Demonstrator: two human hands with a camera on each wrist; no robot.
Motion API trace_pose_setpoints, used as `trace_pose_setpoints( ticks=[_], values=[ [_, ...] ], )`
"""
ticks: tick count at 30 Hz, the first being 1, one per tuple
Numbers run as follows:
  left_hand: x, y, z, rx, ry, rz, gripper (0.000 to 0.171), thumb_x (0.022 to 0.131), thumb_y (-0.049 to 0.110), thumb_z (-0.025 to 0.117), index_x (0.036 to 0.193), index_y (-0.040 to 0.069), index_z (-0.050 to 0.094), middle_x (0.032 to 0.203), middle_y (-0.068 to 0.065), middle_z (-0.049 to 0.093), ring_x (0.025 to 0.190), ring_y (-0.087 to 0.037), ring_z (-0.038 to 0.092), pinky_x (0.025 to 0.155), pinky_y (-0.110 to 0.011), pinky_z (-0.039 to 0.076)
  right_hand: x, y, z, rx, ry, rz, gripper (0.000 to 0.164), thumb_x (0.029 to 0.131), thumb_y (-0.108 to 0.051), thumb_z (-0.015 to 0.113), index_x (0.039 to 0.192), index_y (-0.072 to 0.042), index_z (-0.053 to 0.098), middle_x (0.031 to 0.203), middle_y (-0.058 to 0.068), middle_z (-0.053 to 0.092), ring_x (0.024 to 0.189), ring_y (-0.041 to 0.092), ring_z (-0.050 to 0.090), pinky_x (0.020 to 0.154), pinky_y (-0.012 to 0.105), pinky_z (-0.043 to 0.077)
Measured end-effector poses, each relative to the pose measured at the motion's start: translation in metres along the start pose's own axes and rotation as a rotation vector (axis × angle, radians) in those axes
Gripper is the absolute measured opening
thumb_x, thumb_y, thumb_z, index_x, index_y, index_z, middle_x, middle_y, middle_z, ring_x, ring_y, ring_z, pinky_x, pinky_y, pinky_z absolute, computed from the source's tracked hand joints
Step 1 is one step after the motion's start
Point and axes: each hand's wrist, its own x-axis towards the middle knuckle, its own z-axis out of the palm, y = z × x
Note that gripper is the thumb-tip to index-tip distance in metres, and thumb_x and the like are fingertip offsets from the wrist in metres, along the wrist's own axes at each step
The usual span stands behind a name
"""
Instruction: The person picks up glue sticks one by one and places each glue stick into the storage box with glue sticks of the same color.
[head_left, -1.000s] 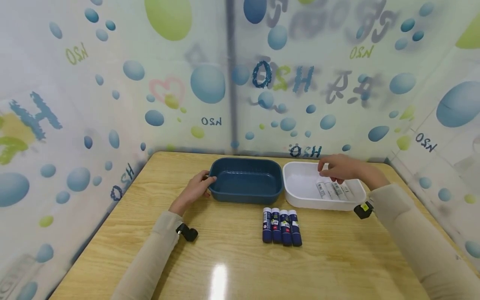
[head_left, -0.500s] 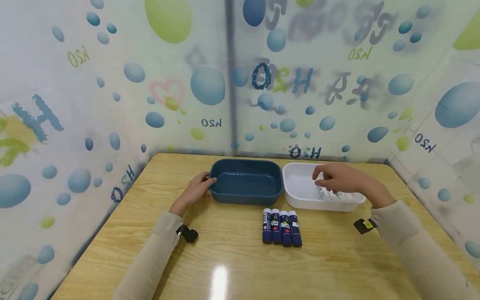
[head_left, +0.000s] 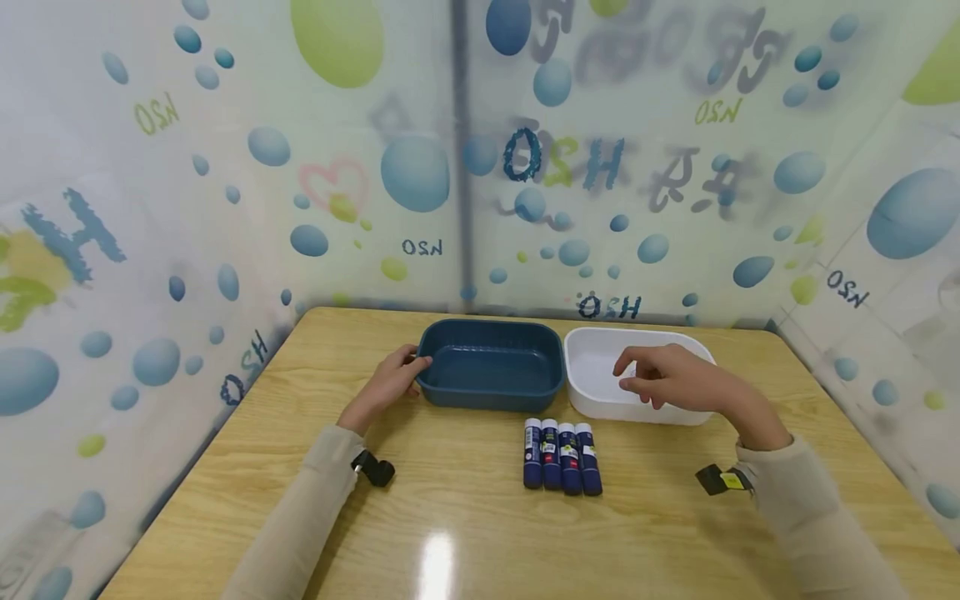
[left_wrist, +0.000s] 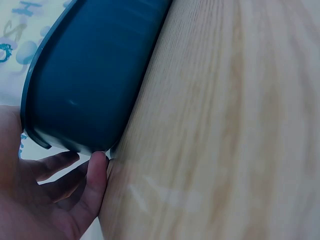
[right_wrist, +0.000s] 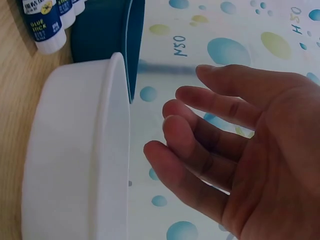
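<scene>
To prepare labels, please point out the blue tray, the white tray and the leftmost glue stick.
Blue tray (head_left: 491,369), head view: bare inside floor.
White tray (head_left: 633,412), head view: outer front wall.
Leftmost glue stick (head_left: 532,455), head view: body.

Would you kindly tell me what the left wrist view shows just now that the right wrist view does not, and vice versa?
Only the left wrist view shows the left hand, touching the end of the blue tray.
Only the right wrist view shows the right hand, the white tray and some glue sticks.
Both show part of the blue tray, the wooden table and the printed backdrop.
</scene>
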Motion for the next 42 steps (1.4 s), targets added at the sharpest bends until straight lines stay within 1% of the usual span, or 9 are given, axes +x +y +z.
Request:
trace_pose_setpoints(
  ticks=[3,4,11,17,22,25,32,36,42],
  values=[
    [0.001,-0.001,0.001,0.003,-0.004,0.001,0.056,0.109,0.037,0.050,0.152,0.001,0.044,0.146,-0.028,0.054,0.080,-0.022,0.064,0.073,-0.035,0.062,0.001,-0.001,0.008,0.023,-0.015,0.007,0.023,0.105,-0.028,0.062,0.119,-0.010,0.066,0.075,0.005,0.064,0.062,0.018,0.063,0.062,0.027,0.052],
    [0.003,-0.005,0.001,0.004,0.000,0.007,0.057,0.108,0.038,0.051,0.152,0.002,0.044,0.146,-0.028,0.054,0.078,-0.020,0.064,0.073,-0.034,0.062,0.001,-0.001,0.011,0.032,-0.021,0.009,0.023,0.105,-0.028,0.063,0.119,-0.010,0.066,0.075,0.005,0.064,0.062,0.017,0.062,0.061,0.027,0.052],
    [0.003,-0.006,0.000,0.003,-0.005,0.011,0.057,0.108,0.039,0.051,0.152,0.002,0.044,0.147,-0.028,0.053,0.078,-0.021,0.064,0.074,-0.035,0.062,0.004,-0.007,0.024,0.062,-0.055,-0.021,0.022,0.103,-0.026,0.065,0.117,-0.009,0.066,0.074,0.004,0.064,0.061,0.014,0.059,0.058,0.026,0.049],
    [0.004,-0.004,0.003,0.003,0.006,0.002,0.054,0.108,0.039,0.050,0.150,0.005,0.046,0.145,-0.025,0.056,0.078,-0.020,0.063,0.072,-0.033,0.061,0.004,-0.007,0.034,0.072,-0.066,-0.032,0.023,0.104,-0.028,0.063,0.118,-0.010,0.065,0.075,0.003,0.063,0.061,0.011,0.059,0.059,0.026,0.050],
    [0.003,-0.003,0.004,0.010,0.005,-0.002,0.054,0.108,0.039,0.050,0.150,0.005,0.046,0.143,-0.025,0.057,0.077,-0.020,0.063,0.072,-0.033,0.061,0.005,-0.008,0.041,0.109,-0.082,-0.033,0.023,0.105,-0.028,0.063,0.118,-0.010,0.066,0.076,0.005,0.064,0.062,0.013,0.060,0.060,0.027,0.052],
    [0.003,-0.003,0.003,0.011,0.016,-0.010,0.053,0.108,0.038,0.051,0.149,0.005,0.047,0.141,-0.025,0.058,0.078,-0.020,0.063,0.072,-0.032,0.061,0.007,-0.009,0.044,0.112,-0.087,-0.035,0.023,0.105,-0.029,0.062,0.119,-0.010,0.066,0.077,0.004,0.064,0.063,0.013,0.061,0.061,0.028,0.053],
    [0.002,-0.004,0.002,0.022,0.006,0.006,0.054,0.108,0.036,0.049,0.150,0.002,0.045,0.144,-0.028,0.056,0.075,-0.019,0.064,0.071,-0.032,0.061,0.010,-0.007,0.047,0.105,-0.109,-0.020,0.026,0.105,-0.029,0.061,0.121,-0.009,0.065,0.078,0.004,0.066,0.064,0.014,0.061,0.061,0.028,0.052],
    [0.001,-0.003,0.001,0.018,0.011,-0.008,0.054,0.109,0.037,0.050,0.151,0.004,0.046,0.143,-0.026,0.056,0.075,-0.020,0.063,0.072,-0.033,0.062,0.012,-0.005,0.048,0.118,-0.126,-0.020,0.027,0.105,-0.030,0.061,0.122,-0.009,0.064,0.079,0.003,0.066,0.064,0.015,0.062,0.061,0.028,0.052],
    [0.003,-0.003,0.002,0.010,0.016,-0.015,0.053,0.108,0.036,0.050,0.150,0.004,0.046,0.141,-0.025,0.057,0.076,-0.020,0.061,0.071,-0.033,0.061,0.011,-0.002,0.049,0.128,-0.150,0.006,0.024,0.105,-0.024,0.061,0.124,-0.008,0.063,0.079,0.004,0.066,0.065,0.018,0.062,0.060,0.028,0.052]
  ],
)
